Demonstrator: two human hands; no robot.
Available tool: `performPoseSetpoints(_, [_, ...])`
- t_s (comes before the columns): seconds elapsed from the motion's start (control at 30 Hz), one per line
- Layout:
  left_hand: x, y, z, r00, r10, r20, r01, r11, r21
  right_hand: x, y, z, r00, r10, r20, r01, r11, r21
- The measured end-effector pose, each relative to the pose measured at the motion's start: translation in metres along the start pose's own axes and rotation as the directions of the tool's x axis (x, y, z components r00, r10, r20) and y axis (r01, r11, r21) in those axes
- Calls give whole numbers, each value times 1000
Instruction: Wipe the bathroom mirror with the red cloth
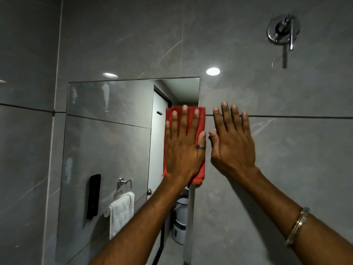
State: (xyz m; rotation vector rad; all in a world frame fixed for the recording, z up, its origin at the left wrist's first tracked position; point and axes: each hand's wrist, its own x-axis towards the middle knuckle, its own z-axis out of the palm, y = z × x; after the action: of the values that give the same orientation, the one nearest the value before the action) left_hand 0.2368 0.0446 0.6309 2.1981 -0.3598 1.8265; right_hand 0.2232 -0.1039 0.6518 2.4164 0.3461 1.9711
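A rectangular mirror [107,142] is set flush in the grey tiled wall, with several whitish smears on its left part. My left hand [183,148] lies flat, fingers spread, pressing the folded red cloth [200,119] against the mirror's right edge; the cloth overlaps slightly onto the tile. My right hand [232,142] rests flat on the bare wall tile just right of the mirror, fingers apart, holding nothing.
A chrome wall valve with a lever [283,30] sits high on the right. The mirror reflects a white towel on a ring [121,213], a black dispenser [93,196], a door and a white container. Grey tile [286,169] surrounds everything.
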Motion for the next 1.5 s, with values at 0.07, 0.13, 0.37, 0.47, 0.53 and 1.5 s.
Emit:
performPoseSetpoints(0.07, [-41,1,6,1000,-12,23,13,1000,-23,-10,1,1,1000,4,14,-3,1000,-15])
performPoseSetpoints(0.13, [-85,1,12,997,-21,68,23,1000,-17,-22,2,2,1000,6,31,-5,1000,-19])
performPoseSetpoints(0.37, [-97,-6,9,992,11,125,-14,1000,23,-22,2,-11,997,-20,74,11,993,116])
performPoseSetpoints(0.47, [-47,-5,2,994,42,103,-41,999,-10,15,2,-24,999,-21,29,14,977,214])
performPoseSetpoints(0.53, [0,-6,-7,995,63,71,-61,998,-25,43,0,-30,1000,-14,8,12,962,271])
performPoseSetpoints(1.5, [116,-271,-74,995,-94,-36,97,991,97,253,-183,14,890,-442,114,447,894,-25])
